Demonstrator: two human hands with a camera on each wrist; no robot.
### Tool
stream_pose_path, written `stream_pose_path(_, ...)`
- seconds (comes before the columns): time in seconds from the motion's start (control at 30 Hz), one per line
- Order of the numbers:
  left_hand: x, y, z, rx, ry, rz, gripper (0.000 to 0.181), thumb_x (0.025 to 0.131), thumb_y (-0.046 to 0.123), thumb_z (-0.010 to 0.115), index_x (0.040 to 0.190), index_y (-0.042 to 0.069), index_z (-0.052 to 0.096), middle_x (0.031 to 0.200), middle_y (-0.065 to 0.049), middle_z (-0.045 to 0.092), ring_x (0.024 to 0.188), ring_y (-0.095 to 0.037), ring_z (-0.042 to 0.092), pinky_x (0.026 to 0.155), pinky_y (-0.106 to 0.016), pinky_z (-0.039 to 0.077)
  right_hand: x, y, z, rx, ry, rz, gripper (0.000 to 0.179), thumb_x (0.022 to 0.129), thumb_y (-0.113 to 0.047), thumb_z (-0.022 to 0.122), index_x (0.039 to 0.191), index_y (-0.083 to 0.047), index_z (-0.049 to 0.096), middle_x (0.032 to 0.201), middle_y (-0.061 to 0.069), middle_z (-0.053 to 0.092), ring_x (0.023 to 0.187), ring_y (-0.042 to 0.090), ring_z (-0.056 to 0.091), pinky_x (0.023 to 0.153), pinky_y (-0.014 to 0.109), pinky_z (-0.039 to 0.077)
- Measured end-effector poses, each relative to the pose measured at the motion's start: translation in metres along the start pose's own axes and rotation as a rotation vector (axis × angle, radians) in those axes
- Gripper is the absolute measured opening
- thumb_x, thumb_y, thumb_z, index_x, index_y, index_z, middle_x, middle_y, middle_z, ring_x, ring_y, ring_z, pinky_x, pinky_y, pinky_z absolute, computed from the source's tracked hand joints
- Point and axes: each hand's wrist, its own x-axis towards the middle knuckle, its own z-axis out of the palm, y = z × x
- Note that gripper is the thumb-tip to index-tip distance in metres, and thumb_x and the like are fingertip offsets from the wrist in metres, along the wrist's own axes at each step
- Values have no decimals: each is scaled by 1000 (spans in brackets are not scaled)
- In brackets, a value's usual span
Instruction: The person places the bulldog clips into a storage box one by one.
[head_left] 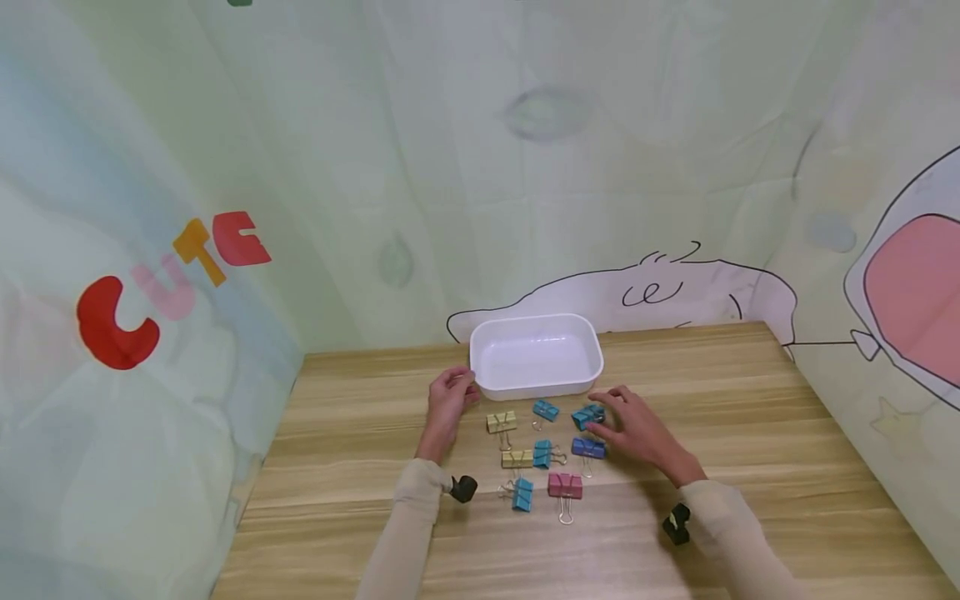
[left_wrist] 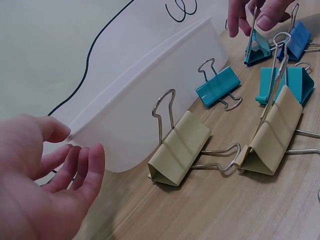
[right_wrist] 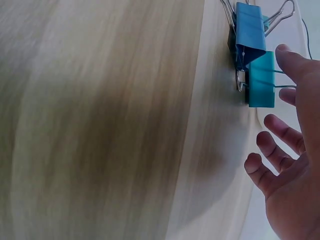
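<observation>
At the near left corner of the white plastic tray [head_left: 536, 392], my left hand [head_left: 450, 398] pinches the rim, thumb above and fingers curled below. My right hand [head_left: 633, 423] reaches over a teal binder clip [right_wrist: 261, 92]; its thumb and index finger stand apart around the clip's wire handles. A blue binder clip [head_left: 588, 448] lies just nearer. Left of these are a small teal binder clip [left_wrist: 218, 86] by the tray wall and a yellow binder clip [left_wrist: 180, 145]. Another yellow clip [head_left: 517, 459] sits beside a teal clip [head_left: 543, 454].
Closest to me on the wooden table [head_left: 750, 400] lie a pink binder clip [head_left: 565, 486] and a teal one [head_left: 522, 493], their wire handles sticking out. A printed cloth backdrop [head_left: 375, 208] rises behind the tray and along both sides of the table.
</observation>
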Motion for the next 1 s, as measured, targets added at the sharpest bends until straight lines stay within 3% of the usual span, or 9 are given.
stream_pose_path(0.2,2,0,1,-9,-11,-1,29,99,0,64,124,-14,60,99,-16,63,80,-15,63,79,-30,65,4,0,4,9,-33,34,51,95,-35,78,135,-7,66,115,11,63,91,20,56,79,41,56)
stream_pose_path(0.47,4,2,2,-32,-27,-5,31,99,-6,61,127,-18,57,116,-33,61,86,-22,66,75,-25,64,5,0,9,7,-42,42,44,95,-32,78,130,-8,70,111,10,64,93,20,56,79,40,55)
stream_pose_path(1.0,8,1,2,-53,-23,-17,30,98,-8,61,125,-18,57,111,-26,62,85,-22,66,73,-23,63,5,-5,8,2,-6,67,29,94,-28,79,119,-12,77,106,7,66,94,22,58,80,41,55)
